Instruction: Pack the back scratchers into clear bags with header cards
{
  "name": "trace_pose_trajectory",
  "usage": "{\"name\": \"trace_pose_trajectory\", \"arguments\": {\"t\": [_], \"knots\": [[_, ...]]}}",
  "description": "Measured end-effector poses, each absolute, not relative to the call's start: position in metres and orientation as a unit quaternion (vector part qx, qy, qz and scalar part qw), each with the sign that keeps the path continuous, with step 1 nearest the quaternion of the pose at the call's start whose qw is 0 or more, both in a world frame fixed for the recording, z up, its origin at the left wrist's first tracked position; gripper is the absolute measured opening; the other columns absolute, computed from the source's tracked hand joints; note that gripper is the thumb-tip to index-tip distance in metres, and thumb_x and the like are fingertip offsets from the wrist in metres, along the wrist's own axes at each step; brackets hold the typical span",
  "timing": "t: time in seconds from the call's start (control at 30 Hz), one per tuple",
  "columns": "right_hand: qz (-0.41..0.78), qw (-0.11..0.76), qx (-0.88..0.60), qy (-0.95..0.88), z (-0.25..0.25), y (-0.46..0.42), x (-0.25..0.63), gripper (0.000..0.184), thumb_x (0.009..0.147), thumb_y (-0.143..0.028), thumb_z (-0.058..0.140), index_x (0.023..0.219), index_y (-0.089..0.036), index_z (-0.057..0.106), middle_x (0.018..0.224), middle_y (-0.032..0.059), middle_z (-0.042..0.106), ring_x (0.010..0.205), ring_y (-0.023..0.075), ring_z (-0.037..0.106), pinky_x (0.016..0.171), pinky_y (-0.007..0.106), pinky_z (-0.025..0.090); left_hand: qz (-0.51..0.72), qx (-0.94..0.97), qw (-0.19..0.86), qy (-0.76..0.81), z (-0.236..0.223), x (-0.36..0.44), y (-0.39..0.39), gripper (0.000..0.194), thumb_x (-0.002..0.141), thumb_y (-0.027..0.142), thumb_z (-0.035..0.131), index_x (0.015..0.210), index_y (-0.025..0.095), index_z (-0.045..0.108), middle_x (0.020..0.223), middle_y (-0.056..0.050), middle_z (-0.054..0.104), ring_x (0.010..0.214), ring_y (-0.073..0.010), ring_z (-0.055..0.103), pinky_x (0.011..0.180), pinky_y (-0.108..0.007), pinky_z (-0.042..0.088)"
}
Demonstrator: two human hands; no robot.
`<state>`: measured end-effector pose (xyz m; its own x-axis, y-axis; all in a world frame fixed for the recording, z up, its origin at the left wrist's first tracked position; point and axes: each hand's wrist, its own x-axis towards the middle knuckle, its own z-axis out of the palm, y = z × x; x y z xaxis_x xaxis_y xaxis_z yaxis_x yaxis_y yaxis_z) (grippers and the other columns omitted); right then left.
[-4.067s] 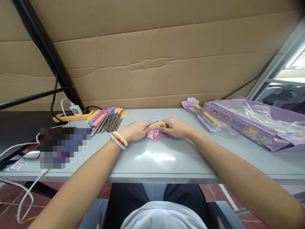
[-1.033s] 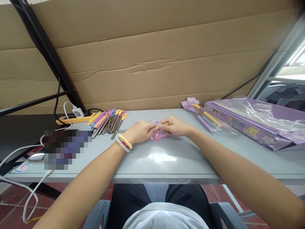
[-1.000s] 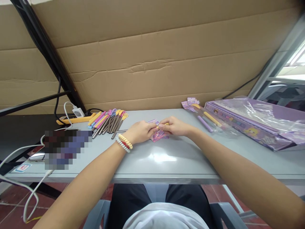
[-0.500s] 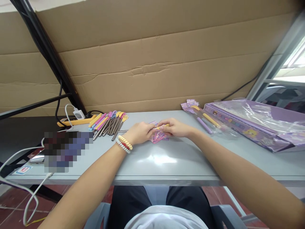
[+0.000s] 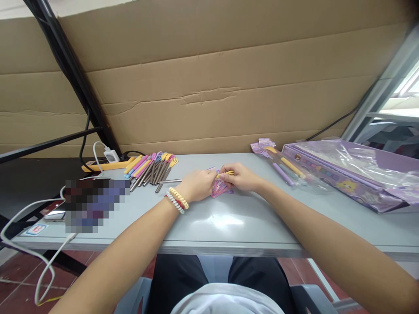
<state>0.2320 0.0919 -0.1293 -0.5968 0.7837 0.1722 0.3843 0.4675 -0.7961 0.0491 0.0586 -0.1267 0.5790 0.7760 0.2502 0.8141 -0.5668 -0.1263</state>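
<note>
My left hand [image 5: 200, 184] is closed around the metal rod of a back scratcher [image 5: 172, 181], whose rod end sticks out to the left of my wrist. Pinched in the fingers of my right hand [image 5: 240, 176] is its yellow claw-shaped head [image 5: 230, 172], partly hidden. Beneath both hands lie several pink and purple printed cards [image 5: 220, 188]. To the left rests a pile of metal rods with coloured claw heads [image 5: 160, 168], beside coloured handles [image 5: 139, 165]. Bagged back scratchers [image 5: 288, 168] with a yellow and a purple handle lie to the right.
A purple printed box [image 5: 347, 181] with clear plastic over it stands on the right of the grey table [image 5: 262, 226]. At the left are a yellow power strip [image 5: 111, 165], a white charger [image 5: 111, 154], cables and a blurred-out object [image 5: 94, 203]. A cardboard panel [image 5: 209, 104] closes the back.
Earlier, both hands were at a yellow claw head over the cards, with no rod visible. Now a metal rod shows left of my left hand, which has shifted slightly right.
</note>
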Motion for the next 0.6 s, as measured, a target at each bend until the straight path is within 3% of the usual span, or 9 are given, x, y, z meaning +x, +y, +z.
{"name": "trace_pose_trajectory", "arguments": {"t": [0.23,0.37,0.6], "knots": [[0.296,0.277,-0.355,-0.842,-0.119,0.089,0.234,0.029,0.075,-0.044,0.053,0.074,-0.015,0.057,0.063,-0.0005,0.052,0.058,0.0110,0.043,0.056,0.024,0.034,-0.089,-0.871,0.113,-0.470,-0.124,0.045,0.059,0.033,0.093,0.035,0.028,0.113,0.024,0.052,0.079,-0.006,0.066,0.070,-0.0221,0.063,0.058,-0.028,0.040],[0.297,0.285,-0.354,-0.840,-0.114,0.088,0.237,0.032,0.076,-0.046,0.053,0.074,-0.015,0.057,0.063,0.0001,0.052,0.059,0.0113,0.043,0.055,0.024,0.033,-0.119,-0.858,0.116,-0.486,-0.122,0.046,0.058,0.038,0.094,0.041,0.024,0.102,0.023,0.057,0.074,-0.006,0.065,0.067,-0.0215,0.062,0.055,-0.027,0.037],[0.336,0.270,-0.331,-0.840,-0.110,0.094,0.247,0.033,0.078,-0.048,0.054,0.077,-0.016,0.055,0.057,-0.0028,0.047,0.052,0.0084,0.037,0.049,0.022,0.028,-0.134,-0.856,0.109,-0.488,-0.118,0.047,0.062,0.038,0.092,0.045,0.032,0.086,0.019,0.060,0.074,-0.007,0.065,0.068,-0.0201,0.061,0.056,-0.026,0.036]]}}
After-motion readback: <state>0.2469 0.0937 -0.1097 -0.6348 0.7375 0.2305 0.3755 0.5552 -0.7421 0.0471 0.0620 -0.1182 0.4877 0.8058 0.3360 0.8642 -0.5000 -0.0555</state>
